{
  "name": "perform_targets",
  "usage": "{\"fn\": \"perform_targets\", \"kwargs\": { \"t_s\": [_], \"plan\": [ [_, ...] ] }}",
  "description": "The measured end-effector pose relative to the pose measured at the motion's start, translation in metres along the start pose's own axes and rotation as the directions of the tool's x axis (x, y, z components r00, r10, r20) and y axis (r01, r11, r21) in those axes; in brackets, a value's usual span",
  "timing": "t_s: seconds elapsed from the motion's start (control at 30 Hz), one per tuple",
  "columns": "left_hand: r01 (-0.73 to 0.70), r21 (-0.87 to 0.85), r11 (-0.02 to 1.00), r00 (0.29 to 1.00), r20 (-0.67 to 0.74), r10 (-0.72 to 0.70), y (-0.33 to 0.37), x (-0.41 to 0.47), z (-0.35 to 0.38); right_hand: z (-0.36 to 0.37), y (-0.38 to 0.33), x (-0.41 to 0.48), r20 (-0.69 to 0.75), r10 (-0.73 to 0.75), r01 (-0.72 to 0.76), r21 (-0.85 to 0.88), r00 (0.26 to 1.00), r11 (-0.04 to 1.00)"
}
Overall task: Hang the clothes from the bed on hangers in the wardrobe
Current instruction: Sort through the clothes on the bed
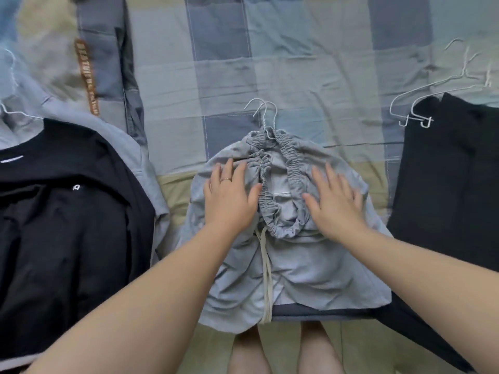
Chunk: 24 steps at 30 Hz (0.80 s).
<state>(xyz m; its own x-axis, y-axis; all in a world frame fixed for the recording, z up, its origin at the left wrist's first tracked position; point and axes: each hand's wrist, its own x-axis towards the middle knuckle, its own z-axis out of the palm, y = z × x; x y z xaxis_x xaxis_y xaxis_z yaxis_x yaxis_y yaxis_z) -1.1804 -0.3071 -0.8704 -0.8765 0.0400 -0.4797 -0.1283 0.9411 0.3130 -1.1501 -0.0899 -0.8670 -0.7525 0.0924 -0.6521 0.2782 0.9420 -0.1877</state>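
Light grey shorts with an elastic waistband and a cream drawstring lie on the bed in front of me. White wire hangers poke out of the waistband, hooks pointing away. My left hand lies flat with straight fingers on the shorts' left side. On the right side of the waistband, my right hand presses flat the same way. Neither hand grips anything.
A black T-shirt on a white hanger lies over a grey hoodie at the left. Black trousers with white wire hangers lie at the right. The checked bedsheet stretches beyond. My bare legs show below the bed edge.
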Motion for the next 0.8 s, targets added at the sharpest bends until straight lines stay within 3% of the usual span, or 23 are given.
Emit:
{"fn": "perform_targets", "kwargs": {
  "t_s": [0.13,0.37,0.6,0.8],
  "plan": [
    [0.018,0.025,1.000,0.997,0.074,-0.020,-0.006,-0.055,-0.016,-0.006,-0.012,-0.051,0.041,-0.058,0.060,-0.073,0.998,0.995],
    [-0.004,0.072,0.997,0.995,0.101,-0.003,-0.016,-0.147,-0.089,-0.060,-0.051,-0.125,-0.018,-0.168,0.165,-0.116,0.986,0.980],
    [0.049,0.064,0.997,0.999,-0.018,-0.048,-0.015,-0.237,-0.166,-0.105,-0.113,-0.221,-0.046,-0.289,0.284,-0.086,0.956,0.955],
    [0.164,0.023,0.986,0.978,-0.137,-0.160,-0.013,-0.315,-0.197,-0.138,-0.152,-0.293,-0.073,-0.467,0.455,-0.139,0.881,0.880]
  ]
}}
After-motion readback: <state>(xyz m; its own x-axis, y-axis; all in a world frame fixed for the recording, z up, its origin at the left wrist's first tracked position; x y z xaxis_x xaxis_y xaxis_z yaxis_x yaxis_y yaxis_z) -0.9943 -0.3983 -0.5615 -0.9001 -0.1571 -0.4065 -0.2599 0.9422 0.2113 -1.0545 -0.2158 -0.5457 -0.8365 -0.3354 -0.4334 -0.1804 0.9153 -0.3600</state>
